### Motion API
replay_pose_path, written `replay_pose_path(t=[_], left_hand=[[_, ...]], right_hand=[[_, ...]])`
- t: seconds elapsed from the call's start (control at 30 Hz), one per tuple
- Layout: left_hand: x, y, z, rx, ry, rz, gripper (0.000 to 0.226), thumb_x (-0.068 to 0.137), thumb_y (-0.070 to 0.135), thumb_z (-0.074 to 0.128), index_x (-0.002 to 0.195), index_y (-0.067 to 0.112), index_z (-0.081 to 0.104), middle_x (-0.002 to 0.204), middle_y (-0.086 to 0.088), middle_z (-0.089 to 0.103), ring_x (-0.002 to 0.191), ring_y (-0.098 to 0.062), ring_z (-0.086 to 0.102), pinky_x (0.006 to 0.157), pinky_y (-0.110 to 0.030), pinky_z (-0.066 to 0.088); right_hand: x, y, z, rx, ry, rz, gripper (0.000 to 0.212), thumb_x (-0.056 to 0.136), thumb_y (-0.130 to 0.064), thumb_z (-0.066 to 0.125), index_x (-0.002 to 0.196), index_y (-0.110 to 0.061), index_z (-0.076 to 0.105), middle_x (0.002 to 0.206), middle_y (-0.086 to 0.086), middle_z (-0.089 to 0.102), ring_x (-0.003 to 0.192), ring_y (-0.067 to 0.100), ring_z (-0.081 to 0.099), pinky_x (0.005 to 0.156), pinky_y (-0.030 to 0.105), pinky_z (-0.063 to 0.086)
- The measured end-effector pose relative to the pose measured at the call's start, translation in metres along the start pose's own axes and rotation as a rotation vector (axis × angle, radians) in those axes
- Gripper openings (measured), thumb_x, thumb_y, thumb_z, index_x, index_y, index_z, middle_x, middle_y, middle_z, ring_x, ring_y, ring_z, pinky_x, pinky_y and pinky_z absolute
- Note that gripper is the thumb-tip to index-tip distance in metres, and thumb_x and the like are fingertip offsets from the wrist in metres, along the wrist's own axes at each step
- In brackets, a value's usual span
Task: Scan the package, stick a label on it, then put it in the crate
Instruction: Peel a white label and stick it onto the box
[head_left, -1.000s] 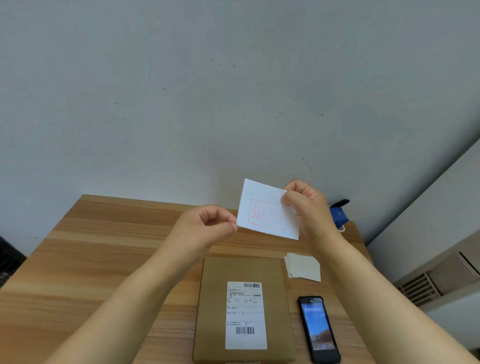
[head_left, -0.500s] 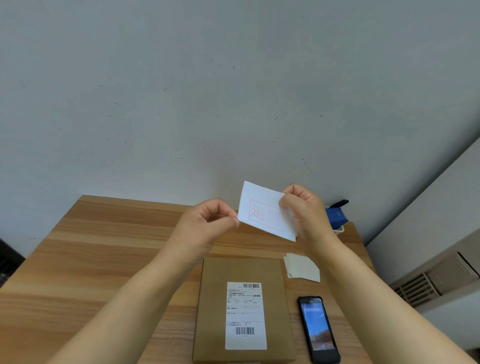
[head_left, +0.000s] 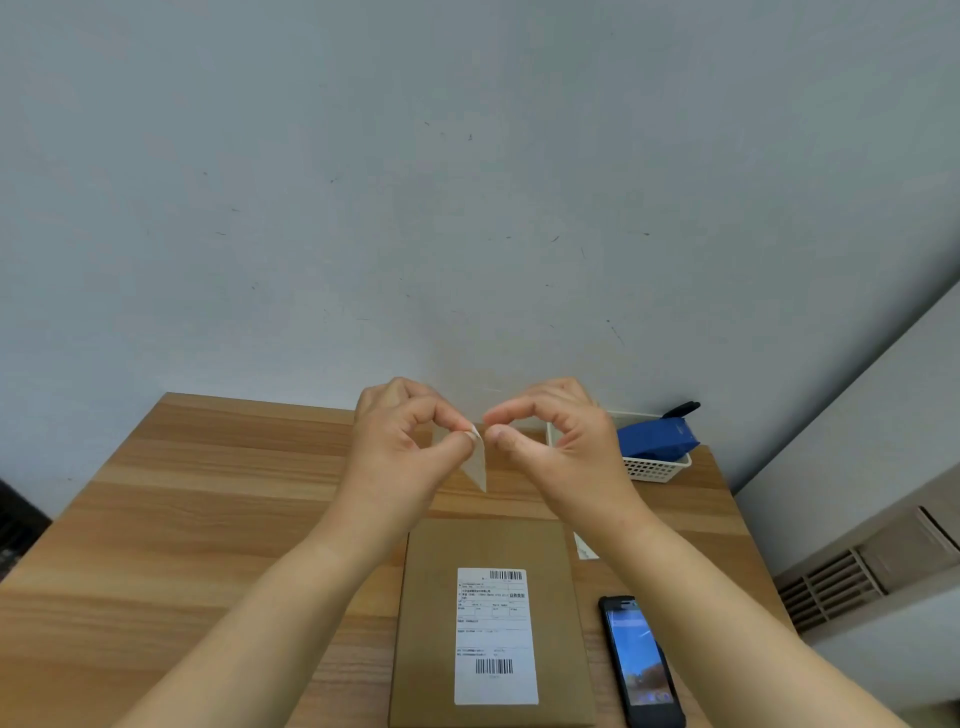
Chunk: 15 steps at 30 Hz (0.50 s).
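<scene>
- Left hand (head_left: 402, 441): raised above the table, thumb and forefinger pinched shut on the upper corner of a label (head_left: 477, 464); remaining fingers curled inward.
- Label: a small pale slip seen nearly edge-on, hanging downward from the left-hand pinch to a pointed lower corner; its printed face cannot be read at this angle.
- Right hand (head_left: 558, 441): level with the left hand and just beside it, thumb and forefinger curved towards each other with tips close together at the label's upper edge; whether they actually touch the label cannot be told.
- Package (head_left: 493, 623): a flat brown cardboard box lying on the table below and nearer than both hands, between the two forearms, well apart from the label.
- Shipping label (head_left: 496, 636): white, stuck flat on the package top, with one barcode at its far edge and another near its close edge.
- Handheld scanner (head_left: 641, 662): a dark phone-shaped device with a lit screen, lying face up just right of the package, under the right forearm.
- Paper slips (head_left: 586, 548): a pale corner showing beside the right wrist, at the package's far right corner.
- White basket (head_left: 657, 467): beyond and to the right of the right hand, holding a blue object (head_left: 657, 441).
- Wooden table (head_left: 208, 519): carries all items; a grey wall rises behind it.
</scene>
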<state>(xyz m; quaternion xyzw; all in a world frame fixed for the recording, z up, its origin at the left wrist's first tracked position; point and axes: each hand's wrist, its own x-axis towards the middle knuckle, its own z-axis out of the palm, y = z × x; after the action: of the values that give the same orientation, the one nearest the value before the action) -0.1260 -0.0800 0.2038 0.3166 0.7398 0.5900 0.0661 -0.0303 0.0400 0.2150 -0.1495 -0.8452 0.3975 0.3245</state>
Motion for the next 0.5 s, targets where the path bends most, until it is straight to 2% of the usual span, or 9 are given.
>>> replay_pose_path(t=[0.07,0.13,0.23,0.3,0.37,0.4,0.5], left_hand=[[0.001,-0.003,0.000,0.081,0.027,0.044,0.005,0.062,0.031,0.066,0.059,0.028,0.065,0.085,0.006,0.058,0.104,-0.006,0.040,0.074,0.003,0.025],[0.002,-0.006,0.000,0.127,0.037,0.066,0.005,0.062,0.034,0.065,0.059,0.030,0.065,0.085,0.010,0.056,0.105,0.000,0.037,0.076,0.001,0.026],[0.003,-0.012,0.000,0.179,0.038,0.111,0.015,0.059,0.046,0.060,0.061,0.032,0.065,0.083,0.015,0.054,0.106,0.004,0.034,0.085,-0.014,0.030],[0.003,-0.015,0.001,0.191,0.030,0.127,0.020,0.060,0.048,0.059,0.065,0.030,0.066,0.082,0.016,0.055,0.106,0.004,0.034,0.087,-0.021,0.033],[0.004,-0.018,0.004,0.169,0.010,0.088,0.017,0.061,0.044,0.060,0.067,0.028,0.065,0.083,0.016,0.057,0.105,0.004,0.034,0.086,-0.023,0.034],[0.005,-0.022,0.005,0.138,-0.004,0.042,0.014,0.061,0.039,0.060,0.067,0.027,0.064,0.087,0.016,0.056,0.105,0.003,0.035,0.085,-0.025,0.035],[0.011,-0.030,0.009,-0.044,-0.043,-0.147,0.004,0.065,0.023,0.059,0.063,0.020,0.061,0.091,0.012,0.058,0.103,-0.010,0.044,0.083,-0.033,0.040]], right_hand=[[0.001,0.000,0.004,-0.011,-0.017,-0.023,0.016,0.065,-0.044,0.068,0.076,-0.033,0.072,0.076,-0.029,0.061,0.090,0.005,0.053,0.090,0.040,0.040],[0.001,0.000,0.006,-0.022,-0.029,-0.004,0.014,0.064,-0.040,0.074,0.075,-0.032,0.073,0.074,-0.026,0.063,0.089,0.005,0.053,0.090,0.039,0.039],[0.001,0.001,0.009,-0.021,-0.036,0.051,0.011,0.066,-0.028,0.079,0.074,-0.032,0.073,0.074,-0.023,0.063,0.087,0.006,0.054,0.087,0.033,0.040],[0.001,0.002,0.010,-0.015,-0.006,0.111,0.010,0.068,-0.020,0.079,0.066,-0.028,0.074,0.067,-0.014,0.061,0.083,0.006,0.055,0.080,0.021,0.041],[0.000,0.003,0.011,0.047,0.019,0.212,0.015,0.071,-0.013,0.074,0.061,-0.025,0.072,0.068,-0.011,0.060,0.077,0.003,0.056,0.071,0.009,0.040],[0.000,0.007,0.011,0.098,0.028,0.280,0.017,0.073,-0.011,0.071,0.060,-0.022,0.069,0.069,-0.009,0.060,0.072,0.003,0.055,0.067,0.008,0.040],[0.000,0.027,0.009,0.287,0.079,0.519,0.025,0.078,-0.006,0.059,0.057,-0.018,0.056,0.061,-0.005,0.053,0.060,0.008,0.044,0.054,0.016,0.037]])
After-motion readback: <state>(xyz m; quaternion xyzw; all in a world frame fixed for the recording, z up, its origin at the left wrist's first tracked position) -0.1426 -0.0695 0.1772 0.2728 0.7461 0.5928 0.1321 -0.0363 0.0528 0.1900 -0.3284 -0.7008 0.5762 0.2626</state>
